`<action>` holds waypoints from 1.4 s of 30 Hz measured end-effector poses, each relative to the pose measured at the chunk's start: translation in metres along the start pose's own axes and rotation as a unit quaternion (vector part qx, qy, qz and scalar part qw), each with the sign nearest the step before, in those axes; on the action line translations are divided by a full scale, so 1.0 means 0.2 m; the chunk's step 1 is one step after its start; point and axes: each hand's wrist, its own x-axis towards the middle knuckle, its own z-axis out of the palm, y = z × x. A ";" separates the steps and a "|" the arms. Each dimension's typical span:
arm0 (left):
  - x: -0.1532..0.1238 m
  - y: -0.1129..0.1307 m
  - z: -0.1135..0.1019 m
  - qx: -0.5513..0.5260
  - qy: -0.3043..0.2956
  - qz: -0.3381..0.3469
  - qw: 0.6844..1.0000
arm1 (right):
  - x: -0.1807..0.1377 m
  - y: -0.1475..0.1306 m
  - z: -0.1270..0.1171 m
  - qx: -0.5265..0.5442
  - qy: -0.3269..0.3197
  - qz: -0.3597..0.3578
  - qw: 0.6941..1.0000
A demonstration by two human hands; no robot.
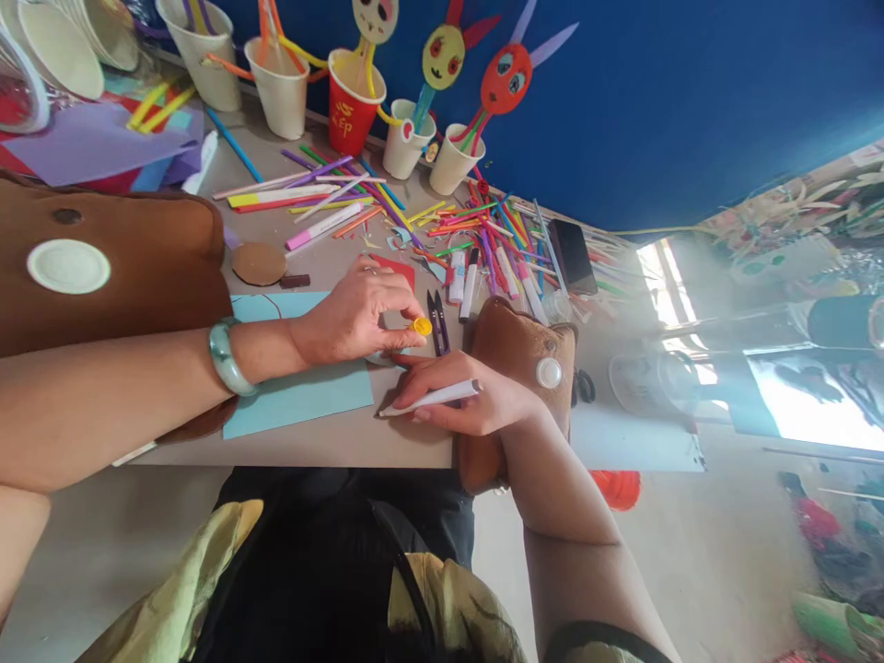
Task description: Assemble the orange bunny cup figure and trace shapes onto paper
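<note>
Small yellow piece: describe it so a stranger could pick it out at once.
On the table, find the light blue sheet, then the left hand, on the arm wearing the green bracelet. The small yellow piece is pinched between that hand's fingers. Unlike the dark-bladed snips just right of it in the picture, it is tiny, rounded and bright yellow.

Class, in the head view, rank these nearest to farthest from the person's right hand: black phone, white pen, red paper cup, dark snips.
1. White pen: held in the right hand.
2. Dark snips: just beyond that hand.
3. Black phone: farther out, to the right.
4. Red paper cup: at the back, toward the left.
</note>
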 end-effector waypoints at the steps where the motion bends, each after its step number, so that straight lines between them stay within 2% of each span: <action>1: 0.00 0.00 0.00 0.000 -0.001 0.002 1.000 | 0.00 0.00 0.00 0.000 0.000 0.001 1.000; 15: 0.01 0.00 -0.03 0.010 -0.025 0.024 0.999 | 0.00 -0.01 0.00 0.000 0.003 0.020 1.000; 31: 0.02 -0.03 -0.04 -0.020 -0.032 0.044 0.998 | 0.00 0.00 0.00 0.002 0.004 0.005 1.000; 42: 0.04 -0.02 -0.03 -0.041 -0.030 -0.006 0.999 | 0.00 0.01 -0.02 0.003 -0.011 0.026 1.000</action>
